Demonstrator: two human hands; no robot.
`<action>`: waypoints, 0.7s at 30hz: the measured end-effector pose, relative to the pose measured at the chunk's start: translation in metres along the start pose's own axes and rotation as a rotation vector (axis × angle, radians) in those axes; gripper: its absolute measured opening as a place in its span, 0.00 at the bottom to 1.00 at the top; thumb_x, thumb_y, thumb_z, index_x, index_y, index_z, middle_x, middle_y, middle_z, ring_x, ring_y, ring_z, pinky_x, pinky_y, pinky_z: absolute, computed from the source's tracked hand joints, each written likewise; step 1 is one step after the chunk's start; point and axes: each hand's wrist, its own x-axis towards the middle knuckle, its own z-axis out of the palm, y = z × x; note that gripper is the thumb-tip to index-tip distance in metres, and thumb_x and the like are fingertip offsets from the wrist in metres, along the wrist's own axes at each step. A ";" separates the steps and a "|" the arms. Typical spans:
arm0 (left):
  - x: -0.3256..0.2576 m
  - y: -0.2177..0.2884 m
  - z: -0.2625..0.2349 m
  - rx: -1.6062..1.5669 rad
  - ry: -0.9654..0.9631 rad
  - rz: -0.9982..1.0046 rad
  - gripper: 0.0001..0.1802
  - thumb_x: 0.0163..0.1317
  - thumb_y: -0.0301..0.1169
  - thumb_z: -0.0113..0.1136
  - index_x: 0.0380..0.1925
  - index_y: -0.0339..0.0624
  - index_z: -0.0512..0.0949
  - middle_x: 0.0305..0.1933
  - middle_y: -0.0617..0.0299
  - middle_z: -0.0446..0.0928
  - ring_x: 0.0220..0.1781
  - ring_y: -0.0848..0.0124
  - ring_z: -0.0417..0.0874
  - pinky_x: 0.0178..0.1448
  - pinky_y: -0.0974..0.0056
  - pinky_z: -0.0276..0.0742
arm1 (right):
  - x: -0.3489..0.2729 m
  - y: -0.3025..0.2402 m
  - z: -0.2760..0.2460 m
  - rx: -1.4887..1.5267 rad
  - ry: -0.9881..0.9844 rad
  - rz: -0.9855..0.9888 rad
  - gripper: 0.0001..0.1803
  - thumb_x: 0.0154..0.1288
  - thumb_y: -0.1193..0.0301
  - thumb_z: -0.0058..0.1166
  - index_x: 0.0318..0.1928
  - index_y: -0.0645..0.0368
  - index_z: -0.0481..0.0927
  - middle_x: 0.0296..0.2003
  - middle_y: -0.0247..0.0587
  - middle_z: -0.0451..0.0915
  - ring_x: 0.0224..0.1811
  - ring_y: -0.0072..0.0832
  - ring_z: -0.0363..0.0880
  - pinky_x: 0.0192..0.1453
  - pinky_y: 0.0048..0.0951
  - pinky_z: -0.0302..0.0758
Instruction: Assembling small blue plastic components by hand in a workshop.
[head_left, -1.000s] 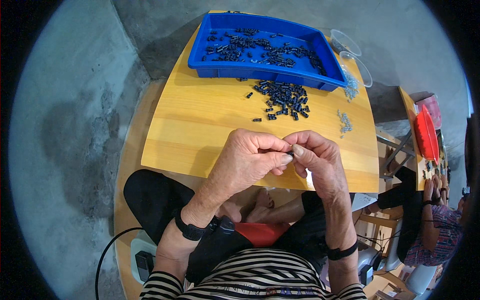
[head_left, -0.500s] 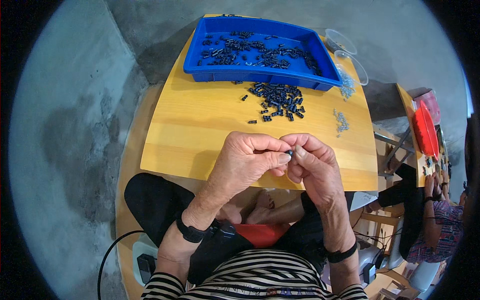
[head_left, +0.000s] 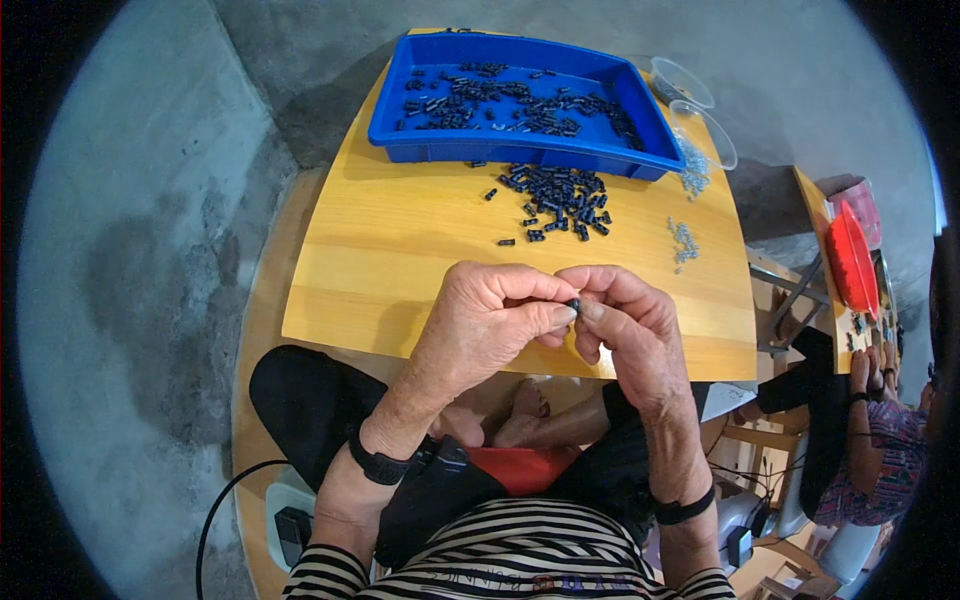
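Observation:
Over the near edge of the yellow table [head_left: 370,270], my left hand [head_left: 485,325] pinches a small black plastic part [head_left: 573,304] between thumb and forefinger. My right hand [head_left: 630,325] meets it from the other side, its thumb and forefinger closed at the same part. Whether the right fingers also hold a tiny clear piece is hidden. Beyond my hands lies a loose pile of small black parts [head_left: 560,195]. To the right of that pile is a small scatter of clear pieces [head_left: 684,243].
A blue tray [head_left: 520,158] holding many black parts stands at the table's far side. Beside it are more clear pieces [head_left: 693,170] and transparent round containers [head_left: 682,82]. At right, another person [head_left: 875,450] sits at a second table with a red basin [head_left: 850,260].
Both hands have shifted very slightly left, still together. The right thumb has moved closer over the black part, and the fingertips cover it differently.

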 end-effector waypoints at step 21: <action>0.003 -0.002 0.007 -0.132 0.048 0.000 0.07 0.58 0.22 0.62 0.37 0.32 0.82 0.33 0.57 0.82 0.31 0.73 0.84 0.37 0.71 0.82 | 0.006 0.007 -0.010 0.066 -0.001 -0.060 0.12 0.67 0.75 0.49 0.49 0.63 0.78 0.27 0.28 0.76 0.25 0.13 0.68 0.29 0.16 0.65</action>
